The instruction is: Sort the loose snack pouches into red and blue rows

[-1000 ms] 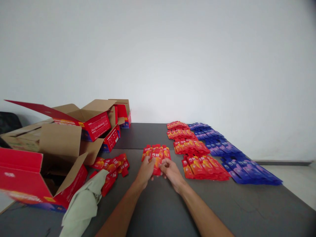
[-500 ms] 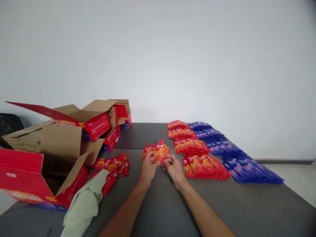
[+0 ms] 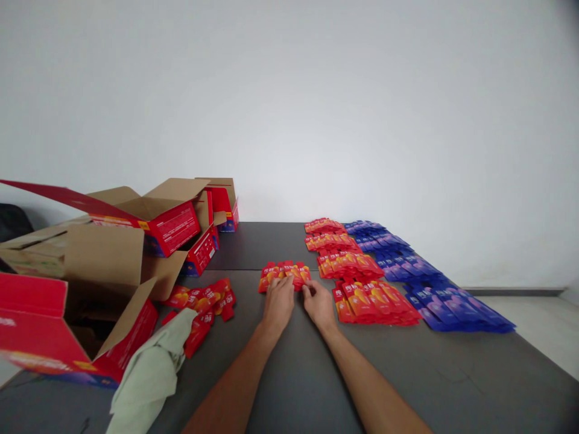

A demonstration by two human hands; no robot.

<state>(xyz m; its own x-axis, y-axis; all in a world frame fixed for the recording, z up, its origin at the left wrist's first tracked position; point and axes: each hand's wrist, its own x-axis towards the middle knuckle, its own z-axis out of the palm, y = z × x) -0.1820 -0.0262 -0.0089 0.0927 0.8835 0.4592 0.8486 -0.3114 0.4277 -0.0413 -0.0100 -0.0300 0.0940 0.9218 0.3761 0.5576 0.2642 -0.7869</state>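
A short row of overlapping red and orange sachets (image 3: 270, 273) lies on the dark table in front of me. My left hand (image 3: 279, 304) rests over the row's near edge, its fingers stretched out and touching the sachets from above. Beside it, my right hand (image 3: 318, 304) has its fingers curled, with thumb and forefinger pinched at the lower edge of a sachet (image 3: 302, 272) at the row's right end. The palms face down, so the undersides of both hands are hidden.
On the right stand rows of red sachets (image 3: 377, 301) and blue sachets (image 3: 459, 307). Loose red sachets (image 3: 199, 304) lie to the left near a pale green cloth (image 3: 149, 374). Open red cartons (image 3: 34, 325) crowd the left side. A wall closes off the back.
The sachet held up between both hands has come down onto the row. My left hand has gone from gripping it to lying over the row; my right hand stays at its edge.
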